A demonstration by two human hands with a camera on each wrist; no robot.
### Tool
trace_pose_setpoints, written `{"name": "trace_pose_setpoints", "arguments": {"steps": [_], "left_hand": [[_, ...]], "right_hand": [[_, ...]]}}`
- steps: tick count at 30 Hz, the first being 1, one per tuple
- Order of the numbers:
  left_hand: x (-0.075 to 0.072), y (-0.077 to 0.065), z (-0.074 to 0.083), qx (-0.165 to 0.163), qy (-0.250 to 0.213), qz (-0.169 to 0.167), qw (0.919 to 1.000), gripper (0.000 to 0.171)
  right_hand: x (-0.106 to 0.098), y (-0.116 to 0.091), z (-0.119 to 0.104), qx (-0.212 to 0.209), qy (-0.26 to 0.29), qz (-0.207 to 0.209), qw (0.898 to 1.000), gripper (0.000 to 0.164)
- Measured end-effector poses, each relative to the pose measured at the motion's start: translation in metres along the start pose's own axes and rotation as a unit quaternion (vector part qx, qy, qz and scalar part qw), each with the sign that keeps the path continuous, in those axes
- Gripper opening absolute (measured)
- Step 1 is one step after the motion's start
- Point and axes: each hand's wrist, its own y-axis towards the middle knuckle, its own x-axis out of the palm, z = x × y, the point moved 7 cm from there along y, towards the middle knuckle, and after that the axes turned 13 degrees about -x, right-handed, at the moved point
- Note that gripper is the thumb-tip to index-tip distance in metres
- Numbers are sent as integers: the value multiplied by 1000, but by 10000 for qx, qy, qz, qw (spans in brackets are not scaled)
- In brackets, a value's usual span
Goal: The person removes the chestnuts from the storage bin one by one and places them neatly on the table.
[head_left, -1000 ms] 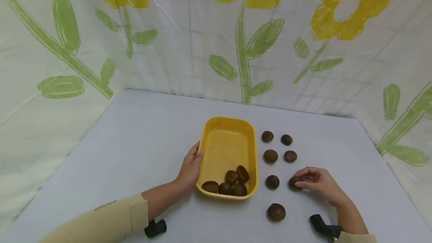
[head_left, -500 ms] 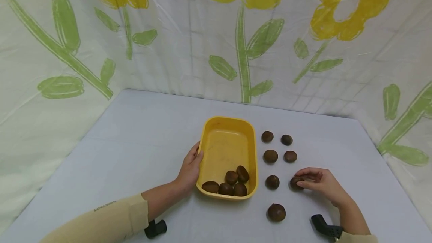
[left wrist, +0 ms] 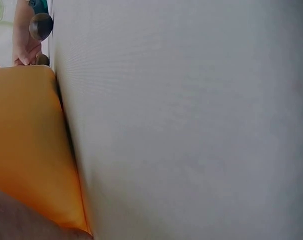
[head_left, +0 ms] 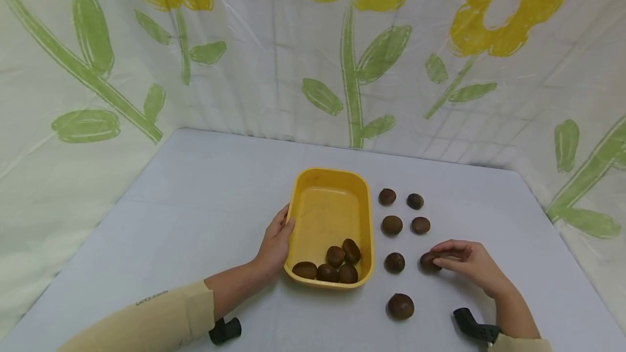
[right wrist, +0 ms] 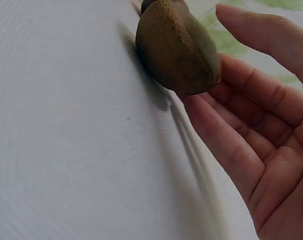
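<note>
My left hand (head_left: pixel 276 246) holds the left rim of a yellow plastic tray (head_left: pixel 330 213), thumb on the rim and fingers out of sight along its outer side. Several brown chestnuts (head_left: pixel 335 257) lie gathered at the tray's near end. To the right, my right hand (head_left: pixel 467 265) is at a chestnut (head_left: pixel 428 263) on the table. In the right wrist view, the thumb stands apart from that chestnut (right wrist: pixel 174 50), while the other fingers are extended close to it; whether they touch it I cannot tell.
Right of the tray, more chestnuts stand in two rough columns, among them a far one (head_left: pixel 387 196) and a large near one (head_left: pixel 400 306). A pale cloth covers the table (head_left: pixel 210 178). Behind it hangs a flower-printed curtain (head_left: pixel 244 69). Black devices (head_left: pixel 474 326) are strapped at both wrists.
The thumb of my right hand has come away from the chestnut, and the hand has shifted slightly right. My left hand and the tray stay where they were.
</note>
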Motion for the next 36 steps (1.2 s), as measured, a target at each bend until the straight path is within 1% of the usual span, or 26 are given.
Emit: {"name": "trace_pose_setpoints", "arguments": {"steps": [6, 10, 17, 24, 28, 32, 36], "left_hand": [[0, 0, 0, 31, -38, -39, 10000, 49], [0, 0, 0, 44, -48, -36, 10000, 48], [0, 0, 0, 43, -8, 20, 10000, 49], [-1, 0, -1, -5, -12, 64, 10000, 48], [-1, 0, -1, -8, 5, 71, 10000, 48], [0, 0, -1, 1, 10, 25, 10000, 49], [0, 1, -1, -5, 5, 10, 10000, 49]], "right_hand": [[-12, -1, -9, -21, -343, 155, 9993, 29], [-21, 0, -19, -195, -420, 270, 9986, 27], [-27, 17, -39, -622, -358, 349, 9968, 27], [-19, 45, -65, -941, 58, 113, 9955, 31], [-10, 58, -77, -993, -30, -71, 9950, 36], [1, 68, -86, -1083, -256, -337, 9932, 39], [13, 79, -96, -1285, -272, -561, 9897, 40]]}}
